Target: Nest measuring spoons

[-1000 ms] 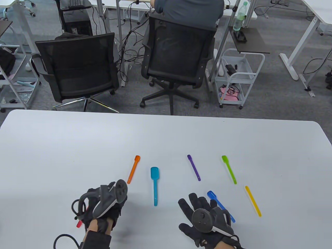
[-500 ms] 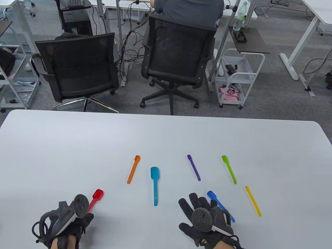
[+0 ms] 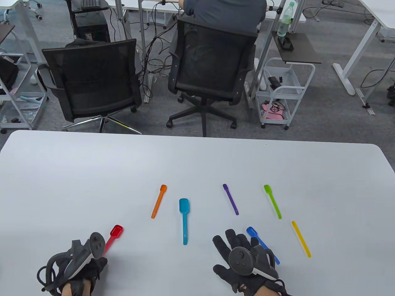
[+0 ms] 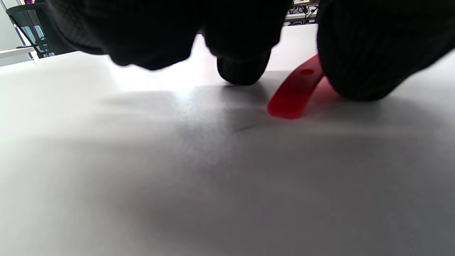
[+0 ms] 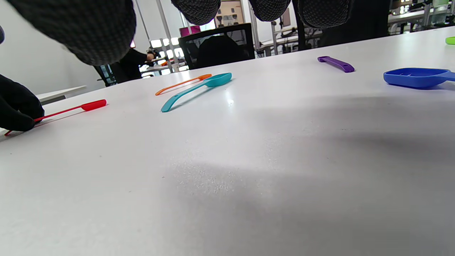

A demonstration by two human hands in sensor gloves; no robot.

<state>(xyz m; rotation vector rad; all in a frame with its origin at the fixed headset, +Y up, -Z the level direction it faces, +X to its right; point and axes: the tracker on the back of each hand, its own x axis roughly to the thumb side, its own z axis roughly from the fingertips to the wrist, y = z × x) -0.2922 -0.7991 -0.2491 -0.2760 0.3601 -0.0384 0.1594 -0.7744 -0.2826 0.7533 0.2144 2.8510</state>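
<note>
Several coloured measuring spoons lie apart on the white table [image 3: 92, 166]: red [image 3: 116, 231], orange [image 3: 159, 202], teal [image 3: 184, 219], purple [image 3: 230, 199], green [image 3: 272, 202], yellow [image 3: 301, 239] and blue [image 3: 251, 231]. My left hand [image 3: 95, 262] is at the near left, fingers curled down on the red spoon's handle end [image 4: 289, 97], pinching it against the table. The red spoon lies flat. My right hand [image 3: 234, 243] rests flat with fingers spread, just left of the blue spoon [image 5: 416, 76], holding nothing.
Two black office chairs [image 3: 92, 77] and a white cart [image 3: 282, 92] stand beyond the table's far edge. The far half of the table holds no objects.
My left hand drew back towards the near left, uncovering the red spoon's bowl, and now sits on its handle end. The right hand and the other spoons have not moved.
</note>
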